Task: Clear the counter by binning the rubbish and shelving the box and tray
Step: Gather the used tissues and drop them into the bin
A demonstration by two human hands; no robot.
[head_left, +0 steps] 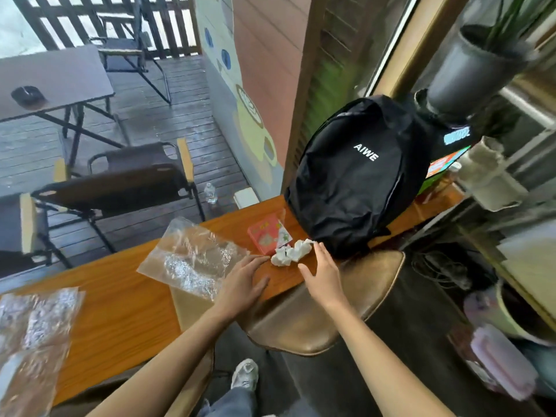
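Both hands flat-ish on wood counter [126, 311], closing in on crumpled tissue [290, 251].

I see a deck w/ folding chairs [120, 179] at 10 o'clock, black backpack [355, 182] on counter at 1 o'clock, brown stool seat [325, 308] below it. Left hand [245, 278] lies palm down, fingers straight, released, fingertips just beside tissue's 8 o'clock side. Right hand [322, 269] has fingers extended, holding nothing, at tissue's 4 o'clock. Tissue is white, wadded, touching red box [266, 236] at its 11 o'clock. Clear plastic bag [192, 257] lies at 9 o'clock of left hand; more plastic [33, 335] far left.
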